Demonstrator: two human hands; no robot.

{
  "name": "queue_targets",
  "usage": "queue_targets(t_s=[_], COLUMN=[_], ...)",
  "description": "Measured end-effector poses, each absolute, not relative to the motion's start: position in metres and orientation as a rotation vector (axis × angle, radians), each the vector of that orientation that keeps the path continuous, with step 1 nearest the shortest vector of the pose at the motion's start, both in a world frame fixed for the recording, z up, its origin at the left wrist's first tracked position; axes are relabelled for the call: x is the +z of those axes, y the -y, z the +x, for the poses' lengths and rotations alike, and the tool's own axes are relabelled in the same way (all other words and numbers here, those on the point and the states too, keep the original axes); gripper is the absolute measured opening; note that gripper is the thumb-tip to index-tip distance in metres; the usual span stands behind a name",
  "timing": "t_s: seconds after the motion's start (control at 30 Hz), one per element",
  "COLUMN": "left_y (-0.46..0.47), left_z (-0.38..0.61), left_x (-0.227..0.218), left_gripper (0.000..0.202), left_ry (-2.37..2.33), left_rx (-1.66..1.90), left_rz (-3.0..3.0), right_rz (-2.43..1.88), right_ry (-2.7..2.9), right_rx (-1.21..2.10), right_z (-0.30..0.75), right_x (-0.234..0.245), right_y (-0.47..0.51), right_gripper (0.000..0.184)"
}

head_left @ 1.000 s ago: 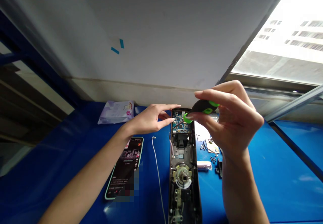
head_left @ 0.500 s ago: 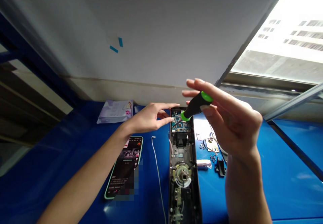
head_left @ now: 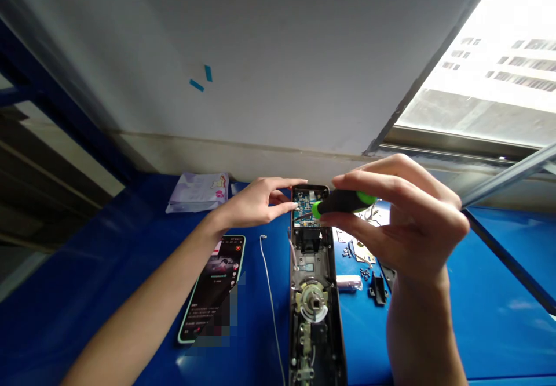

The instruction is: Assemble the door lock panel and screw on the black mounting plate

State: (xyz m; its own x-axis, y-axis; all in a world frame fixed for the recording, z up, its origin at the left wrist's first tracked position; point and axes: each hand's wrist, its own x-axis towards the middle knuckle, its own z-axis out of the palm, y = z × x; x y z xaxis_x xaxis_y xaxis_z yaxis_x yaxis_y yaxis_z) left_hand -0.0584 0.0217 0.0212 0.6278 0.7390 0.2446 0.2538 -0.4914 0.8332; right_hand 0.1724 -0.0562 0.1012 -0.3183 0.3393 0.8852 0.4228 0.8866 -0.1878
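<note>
A long black electronic lock housing [head_left: 313, 270] lies lengthwise before me with its insides exposed. At its far end sits a blue circuit board [head_left: 306, 202]. My left hand [head_left: 263, 201] grips the housing's far left corner, thumb at the board's left edge and fingers at the top edge. Between thumb and fingers of my right hand [head_left: 403, 218] is the black and green handle of a screwdriver [head_left: 343, 201], tilted low. Its thin shaft points left over the lower part of the board; whether the tip touches a screw is too small to tell.
Right of the housing lie small loose screws [head_left: 365, 273], a black plastic bracket [head_left: 379, 289] and a wrapped pinkish item [head_left: 349, 283]. To the left are a white cable [head_left: 270, 293], a phone [head_left: 204, 310] and a purple packet [head_left: 197, 192]. A wall [head_left: 260, 113] rises behind the blue table.
My right hand has lowered and swung the screwdriver handle down to the right, so it lies flatter. Its fingers have closed more around the handle. My left hand stays in place.
</note>
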Motion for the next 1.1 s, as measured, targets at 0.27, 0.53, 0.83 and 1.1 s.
queue_targets(t_s=[0.27, 0.53, 0.83, 1.1], left_y=[-0.022, -0.022, -0.024, -0.026], left_z=[-0.058, -0.057, -0.057, -0.058], left_x=[0.021, 0.021, 0.020, 0.016], left_gripper=[0.060, 0.060, 0.058, 0.060], left_ry=[-0.769, -0.778, -0.751, -0.748], left_rx=[0.734, 0.734, 0.740, 0.741], left_rz=[1.961, 1.970, 1.958, 1.981], right_rz=[-0.996, -0.818, -0.826, -0.898], right_ry=[2.043, 2.307, 2.289, 2.324], right_rx=[-0.243, -0.049, -0.102, -0.128], right_z=[0.171, 0.172, 0.173, 0.170], right_x=[0.114, 0.124, 0.124, 0.130], right_y=[0.080, 0.084, 0.076, 0.070], right_gripper=[0.014, 0.027, 0.026, 0.034])
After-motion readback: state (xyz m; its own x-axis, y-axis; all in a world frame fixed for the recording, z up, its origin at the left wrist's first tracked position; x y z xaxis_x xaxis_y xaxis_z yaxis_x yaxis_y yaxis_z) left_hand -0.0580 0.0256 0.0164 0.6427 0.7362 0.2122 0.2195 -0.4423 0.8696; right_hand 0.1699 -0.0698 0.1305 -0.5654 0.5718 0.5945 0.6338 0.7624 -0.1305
